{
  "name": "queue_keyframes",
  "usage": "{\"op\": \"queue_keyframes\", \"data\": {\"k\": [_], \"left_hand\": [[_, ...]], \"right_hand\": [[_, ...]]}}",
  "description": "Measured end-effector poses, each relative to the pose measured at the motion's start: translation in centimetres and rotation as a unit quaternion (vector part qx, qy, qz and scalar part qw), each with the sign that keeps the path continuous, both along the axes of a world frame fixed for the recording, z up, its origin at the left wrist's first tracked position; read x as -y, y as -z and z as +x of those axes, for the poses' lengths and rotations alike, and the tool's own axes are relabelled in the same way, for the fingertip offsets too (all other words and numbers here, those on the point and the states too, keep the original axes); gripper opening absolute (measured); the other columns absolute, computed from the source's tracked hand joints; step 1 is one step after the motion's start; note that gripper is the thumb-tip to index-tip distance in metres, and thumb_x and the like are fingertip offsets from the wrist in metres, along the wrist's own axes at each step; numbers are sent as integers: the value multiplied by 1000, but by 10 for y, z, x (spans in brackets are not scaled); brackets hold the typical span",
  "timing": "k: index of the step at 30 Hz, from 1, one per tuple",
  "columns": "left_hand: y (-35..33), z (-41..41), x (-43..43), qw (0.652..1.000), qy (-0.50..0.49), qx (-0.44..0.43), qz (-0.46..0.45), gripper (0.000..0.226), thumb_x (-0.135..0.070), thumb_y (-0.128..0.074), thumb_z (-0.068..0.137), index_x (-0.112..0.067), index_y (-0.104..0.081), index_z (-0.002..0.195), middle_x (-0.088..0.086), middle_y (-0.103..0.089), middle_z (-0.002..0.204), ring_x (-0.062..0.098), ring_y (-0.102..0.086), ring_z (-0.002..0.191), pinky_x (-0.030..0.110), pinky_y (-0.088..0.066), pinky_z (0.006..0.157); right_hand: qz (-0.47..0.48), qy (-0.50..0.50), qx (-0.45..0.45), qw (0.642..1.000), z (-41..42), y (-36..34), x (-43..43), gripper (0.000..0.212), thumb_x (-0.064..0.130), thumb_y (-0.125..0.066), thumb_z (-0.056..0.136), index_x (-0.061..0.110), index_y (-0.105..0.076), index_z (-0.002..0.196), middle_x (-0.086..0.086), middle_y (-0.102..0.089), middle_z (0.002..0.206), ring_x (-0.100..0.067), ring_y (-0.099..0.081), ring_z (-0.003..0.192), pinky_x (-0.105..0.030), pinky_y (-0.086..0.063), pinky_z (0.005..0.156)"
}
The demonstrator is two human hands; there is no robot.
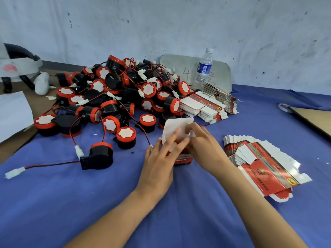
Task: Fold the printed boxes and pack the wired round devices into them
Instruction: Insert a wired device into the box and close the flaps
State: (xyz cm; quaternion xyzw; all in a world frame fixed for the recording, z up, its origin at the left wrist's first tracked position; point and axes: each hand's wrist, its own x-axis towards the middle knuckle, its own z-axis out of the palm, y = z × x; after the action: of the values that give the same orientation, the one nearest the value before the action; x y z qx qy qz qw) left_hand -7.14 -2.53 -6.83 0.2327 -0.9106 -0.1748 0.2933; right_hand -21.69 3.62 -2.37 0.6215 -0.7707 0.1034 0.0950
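A red printed box (183,158) stands on the blue cloth at the middle, its white lid flap (176,125) raised. My left hand (161,158) lies against the box's left side with straight fingers touching the flap area. My right hand (202,145) pinches a white flap at the box's top. A big pile of black-and-red round devices (121,92) with red and black wires fills the back left. One device (100,155) lies apart near the left, with its white plug (15,172) stretched out. A fanned stack of flat boxes (263,163) lies to the right.
Two more stacks of flat boxes (207,104) lie behind the pile's right edge. A water bottle (204,67) stands before a grey board at the back. White paper (12,113) lies at the left, a cardboard sheet (317,119) and a tape roll (284,106) at the right.
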Motion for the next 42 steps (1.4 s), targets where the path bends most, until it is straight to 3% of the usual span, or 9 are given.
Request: {"op": "queue_keyframes", "data": {"k": [5, 9, 13, 17, 22, 27, 33, 37, 42], "left_hand": [[2, -1, 1, 996, -6, -83, 15, 101, -14, -69, 87, -45, 6, 146, -12, -41, 147, 8, -41, 122, 48, -34, 109], [6, -2, 8, 991, -15, -112, 67, 96, -20, -71, 86, -34, 0, 149, -6, -54, 136, 13, -51, 114, 29, -33, 101], [10, -4, 10, 986, 25, -92, 136, 79, -20, -61, 93, -41, -8, 147, -25, -42, 131, 15, -38, 128, 40, -34, 109], [16, -6, 14, 980, 47, -74, 176, 53, -26, -43, 101, -47, -19, 142, -8, -40, 146, 12, -23, 140, 39, -29, 115], [11, -6, 13, 963, 69, -117, 232, 49, -7, -40, 102, -44, -36, 135, -11, -57, 132, -10, -42, 125, 7, -33, 100], [9, -6, 15, 933, 49, -248, 254, 68, 13, -53, 88, -46, -46, 122, -8, -52, 124, 13, -55, 120, 34, -48, 98], [8, -5, 11, 953, -30, -264, 148, 58, 12, -60, 84, -38, -47, 112, -7, -40, 116, -5, -48, 109, 8, -41, 89], [10, -2, 5, 988, 2, -151, -31, 21, 3, -54, 82, -12, -64, 92, -3, -55, 93, 13, -48, 87, 30, -46, 74], [6, 0, 8, 987, 88, -129, 35, 24, -15, -57, 84, -20, -67, 106, -11, -58, 107, 8, -50, 104, 25, -45, 90]], "right_hand": [[-188, 35, 136, 972, 16, 21, -11, 29, -6, -57, 86, 9, -65, 110, -2, -45, 129, -20, -54, 67, -37, -49, 58], [-271, 72, 223, 934, 27, 35, -12, 50, 5, -65, 87, 26, -45, 128, 7, -57, 118, -19, -60, 78, -30, -48, 67], [-318, 100, 251, 908, 32, 44, -13, 25, 15, -74, 83, 18, -71, 108, 12, -56, 84, -6, -53, 75, -12, -41, 69], [-266, 76, 374, 885, 23, 44, -16, 13, 19, -70, 87, 24, -77, 97, 10, -58, 87, -4, -54, 86, -3, -38, 74], [-296, 66, 495, 814, 21, 42, -14, 42, 2, -70, 82, 35, -51, 101, 7, -52, 112, -1, -54, 84, -16, -46, 73], [-271, -38, 468, 840, 19, 41, -16, 87, -5, -63, 83, 58, -28, 132, 16, -54, 124, -3, -56, 110, -11, -44, 88], [-253, -47, 370, 893, 16, 38, -16, 60, 5, -72, 82, 51, -49, 112, 17, -63, 109, 3, -56, 98, -5, -39, 81], [-256, -40, 361, 896, 18, 35, -16, 62, 3, -73, 79, 50, -50, 113, 16, -59, 108, 6, -54, 97, -6, -38, 80], [-266, -98, 376, 882, 25, 33, -22, 29, 14, -58, 81, 24, -68, 107, 3, -61, 112, -14, -58, 107, -22, -44, 90]]}}
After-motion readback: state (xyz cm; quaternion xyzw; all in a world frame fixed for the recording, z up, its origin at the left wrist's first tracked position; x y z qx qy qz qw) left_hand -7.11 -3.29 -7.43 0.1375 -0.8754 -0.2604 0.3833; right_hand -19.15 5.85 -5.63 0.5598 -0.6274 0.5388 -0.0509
